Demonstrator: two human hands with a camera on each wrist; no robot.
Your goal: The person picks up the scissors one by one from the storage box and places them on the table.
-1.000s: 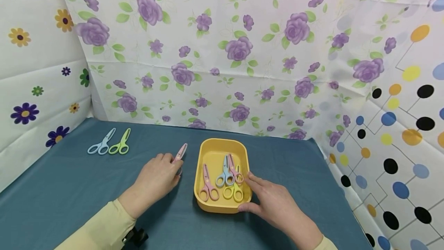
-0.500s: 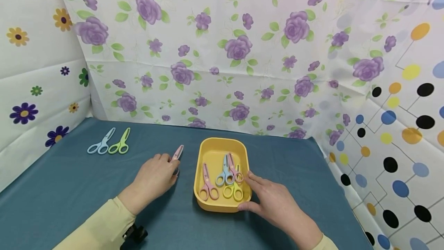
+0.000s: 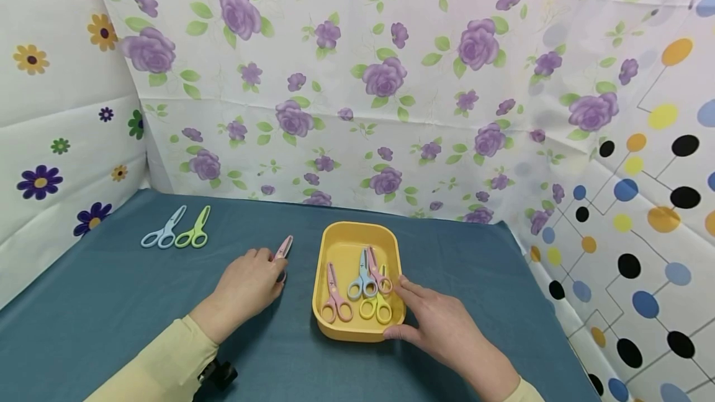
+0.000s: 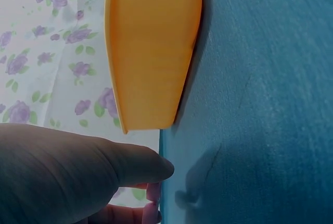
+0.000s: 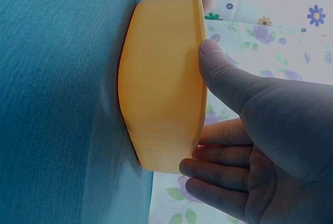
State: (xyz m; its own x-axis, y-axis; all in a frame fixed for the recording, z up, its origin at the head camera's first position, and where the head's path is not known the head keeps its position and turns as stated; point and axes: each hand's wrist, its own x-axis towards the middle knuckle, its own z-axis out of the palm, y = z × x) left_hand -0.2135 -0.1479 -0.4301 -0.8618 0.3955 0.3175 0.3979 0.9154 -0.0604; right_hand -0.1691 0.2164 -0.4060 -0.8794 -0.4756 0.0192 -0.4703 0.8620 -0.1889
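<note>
My left hand (image 3: 246, 287) pinches a pair of pink scissors (image 3: 283, 247) by the handle end, low over the cloth and left of the yellow box. Its blades point away from me; the handles are mostly hidden by the fingers. In the left wrist view, pink handle parts (image 4: 151, 212) show below the thumb. My right hand (image 3: 441, 327) rests on the right side and near corner of the yellow box (image 3: 357, 332), fingers fairly straight in the right wrist view. Inside the box lie pink scissors (image 3: 337, 304), blue scissors (image 3: 364, 281), yellow scissors (image 3: 383, 310) and another pink pair (image 3: 385, 286).
Farther left on the blue-green tablecloth (image 3: 139, 303), light blue scissors (image 3: 165, 234) and green scissors (image 3: 195, 232) lie side by side, blades away from me. A flowered curtain (image 3: 346, 92) stands behind the table; a dotted one (image 3: 642, 228) hangs at right.
My left hand has shifted slightly left and lower with the pink scissors. The right hand and the box stay where they were.
</note>
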